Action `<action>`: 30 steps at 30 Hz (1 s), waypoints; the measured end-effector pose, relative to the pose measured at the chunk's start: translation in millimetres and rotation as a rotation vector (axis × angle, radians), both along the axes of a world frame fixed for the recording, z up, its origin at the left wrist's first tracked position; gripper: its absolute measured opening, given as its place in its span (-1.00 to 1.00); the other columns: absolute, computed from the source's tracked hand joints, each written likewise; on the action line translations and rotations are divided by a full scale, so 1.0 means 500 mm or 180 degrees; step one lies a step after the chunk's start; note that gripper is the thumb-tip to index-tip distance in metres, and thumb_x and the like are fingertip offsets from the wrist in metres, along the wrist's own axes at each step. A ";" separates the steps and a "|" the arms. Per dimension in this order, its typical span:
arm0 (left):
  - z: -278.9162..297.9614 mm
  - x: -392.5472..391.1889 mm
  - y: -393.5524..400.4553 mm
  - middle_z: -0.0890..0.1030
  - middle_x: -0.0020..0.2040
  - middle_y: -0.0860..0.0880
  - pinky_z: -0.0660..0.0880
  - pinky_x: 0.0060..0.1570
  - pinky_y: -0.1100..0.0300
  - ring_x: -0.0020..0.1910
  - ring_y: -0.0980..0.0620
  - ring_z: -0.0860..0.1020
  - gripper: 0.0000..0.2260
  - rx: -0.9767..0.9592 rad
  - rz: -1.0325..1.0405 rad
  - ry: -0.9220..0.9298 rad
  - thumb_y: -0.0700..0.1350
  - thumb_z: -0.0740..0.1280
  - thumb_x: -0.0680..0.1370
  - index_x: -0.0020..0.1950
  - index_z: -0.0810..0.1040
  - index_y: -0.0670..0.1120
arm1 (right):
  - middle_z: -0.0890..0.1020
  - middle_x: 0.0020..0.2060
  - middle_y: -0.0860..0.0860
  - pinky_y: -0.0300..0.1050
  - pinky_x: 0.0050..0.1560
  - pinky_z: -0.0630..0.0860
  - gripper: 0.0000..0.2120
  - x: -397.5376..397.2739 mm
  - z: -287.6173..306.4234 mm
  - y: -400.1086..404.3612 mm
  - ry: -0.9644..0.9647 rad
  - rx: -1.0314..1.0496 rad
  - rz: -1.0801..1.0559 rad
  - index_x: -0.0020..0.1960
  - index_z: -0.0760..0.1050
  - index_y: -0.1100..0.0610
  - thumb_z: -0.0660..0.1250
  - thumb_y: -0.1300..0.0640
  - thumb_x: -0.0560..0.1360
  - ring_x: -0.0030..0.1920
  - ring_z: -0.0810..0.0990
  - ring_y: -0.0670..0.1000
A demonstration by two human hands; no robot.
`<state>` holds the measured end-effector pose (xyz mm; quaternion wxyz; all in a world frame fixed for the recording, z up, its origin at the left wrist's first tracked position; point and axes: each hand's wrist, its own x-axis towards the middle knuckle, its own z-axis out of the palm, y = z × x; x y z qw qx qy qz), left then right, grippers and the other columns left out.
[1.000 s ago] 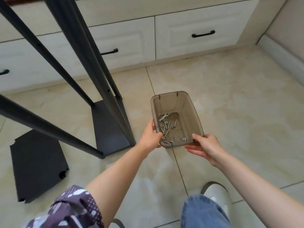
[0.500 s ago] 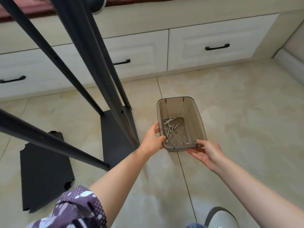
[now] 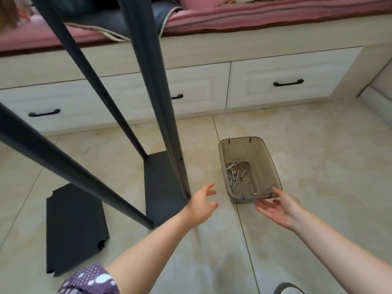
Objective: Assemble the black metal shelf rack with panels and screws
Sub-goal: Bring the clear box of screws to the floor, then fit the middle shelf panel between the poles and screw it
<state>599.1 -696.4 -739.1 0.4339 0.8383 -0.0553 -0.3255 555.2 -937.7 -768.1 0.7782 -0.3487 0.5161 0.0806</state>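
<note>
A translucent brown plastic bin (image 3: 269, 166) stands on the tiled floor, holding several silver screws (image 3: 235, 176) and a small wrench. My left hand (image 3: 201, 203) hovers open to the bin's left, not touching it. My right hand (image 3: 277, 206) is open, palm up, its fingertips at the bin's near right corner. The black rack frame rises at left: three black posts (image 3: 158, 98) stand on a black bottom panel (image 3: 161, 187). A loose black shelf panel (image 3: 74, 228) lies flat on the floor further left.
White drawer fronts with black handles (image 3: 288, 83) run along the back under a cushioned bench with a striped pink cover (image 3: 254, 15). Beige floor tiles spread right of the bin. A shoe tip (image 3: 288, 289) shows at the bottom edge.
Both hands have let go of the bin, which now rests on the floor. The left hand has pulled away to the left, and the camera has tilted up.
</note>
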 end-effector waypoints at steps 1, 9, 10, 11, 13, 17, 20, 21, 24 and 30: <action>0.008 -0.006 0.017 0.43 0.46 0.03 0.59 0.13 -0.01 0.15 -0.05 0.59 -0.44 0.0009 0.0005 0.0008 -0.20 0.27 0.65 0.61 0.15 -0.01 | 0.48 0.16 0.38 0.26 0.19 0.47 -0.44 -0.004 0.005 0.005 0.0063 0.0024 0.0022 0.51 0.08 0.27 0.21 0.05 0.65 0.14 0.55 0.37; 0.098 -0.080 0.148 0.60 0.23 0.02 0.57 -0.18 0.23 0.03 0.13 0.58 -0.64 -0.0058 0.0324 -0.0065 -0.26 0.27 0.60 0.41 0.46 -0.11 | 0.53 0.14 0.37 0.14 0.09 0.50 -0.67 -0.034 0.148 0.139 -0.0215 -0.0482 0.1162 0.36 0.30 0.34 0.17 0.22 0.65 0.13 0.56 0.33; 0.109 -0.092 0.164 0.61 0.22 0.01 0.58 -0.19 0.22 0.04 0.12 0.59 -0.66 -0.0014 0.0370 -0.0104 -0.26 0.27 0.60 0.37 0.48 -0.10 | 0.55 0.08 0.34 0.13 0.03 0.52 -0.73 -0.038 0.170 0.159 -0.0320 -0.0561 0.1263 0.30 0.34 0.35 0.18 0.25 0.64 0.06 0.59 0.31; 0.119 -0.106 0.182 0.62 0.21 0.01 0.57 -0.20 0.22 0.06 0.09 0.60 -0.69 0.0059 0.0428 -0.0118 -0.25 0.27 0.60 0.34 0.50 -0.09 | 0.57 0.05 0.32 0.12 -0.03 0.55 -0.78 -0.043 0.191 0.178 -0.0408 -0.0634 0.1353 0.24 0.37 0.35 0.19 0.28 0.63 0.00 0.61 0.29; 0.141 -0.129 0.223 0.62 0.19 -0.03 0.55 -0.26 0.24 0.04 0.02 0.61 -0.73 0.0261 0.0521 -0.0069 -0.23 0.28 0.60 0.29 0.52 -0.10 | 0.60 0.01 0.28 0.09 -0.12 0.60 -0.84 -0.051 0.233 0.215 -0.0579 -0.0793 0.1506 0.18 0.42 0.34 0.21 0.30 0.62 -0.04 0.65 0.23; 0.199 -0.166 0.309 0.64 0.13 -0.13 0.54 -0.22 0.23 0.03 -0.06 0.64 -0.80 0.0594 0.0847 -0.0112 -0.19 0.28 0.61 0.23 0.54 -0.12 | 0.62 0.04 0.19 0.00 -0.09 0.66 -0.81 -0.060 0.316 0.269 -0.1058 -0.1677 0.2063 0.22 0.46 0.24 0.26 0.27 0.61 0.01 0.67 0.13; 0.255 -0.165 0.365 0.63 0.13 -0.18 0.58 -0.07 0.08 0.06 -0.14 0.64 -0.82 0.0715 0.1240 -0.0182 -0.13 0.32 0.61 0.21 0.52 -0.10 | 0.58 0.08 0.10 -0.03 -0.05 0.67 -0.76 -0.056 0.378 0.302 -0.1523 -0.2407 0.2395 0.26 0.43 0.15 0.30 0.18 0.60 0.03 0.64 0.04; 0.272 -0.160 0.379 0.61 0.18 -0.15 0.57 -0.03 0.05 0.09 -0.14 0.62 -0.75 0.0677 0.1384 -0.0253 -0.10 0.34 0.61 0.28 0.48 -0.08 | 0.56 0.10 0.06 -0.06 -0.06 0.66 -0.74 -0.052 0.397 0.311 -0.1686 -0.2680 0.2530 0.28 0.40 0.12 0.30 0.14 0.60 0.05 0.62 0.01; 0.329 -0.144 0.403 0.54 0.28 0.00 0.51 0.01 0.12 0.14 0.02 0.56 -0.57 0.0300 0.1795 -0.0806 -0.05 0.40 0.59 0.43 0.39 0.02 | 0.52 0.13 -0.03 -0.18 -0.15 0.62 -0.63 -0.039 0.445 0.333 -0.2053 -0.3224 0.2696 0.37 0.33 0.04 0.30 0.01 0.60 0.07 0.58 -0.04; 0.419 -0.118 0.370 0.60 0.22 0.06 0.47 0.14 0.21 0.20 0.10 0.57 -0.63 -0.0656 0.1953 -0.1638 -0.13 0.40 0.60 0.39 0.48 0.03 | 0.54 0.16 -0.01 -0.17 -0.16 0.65 -0.59 -0.043 0.495 0.364 -0.2391 -0.3197 0.2610 0.37 0.39 0.12 0.28 -0.04 0.61 0.09 0.59 -0.04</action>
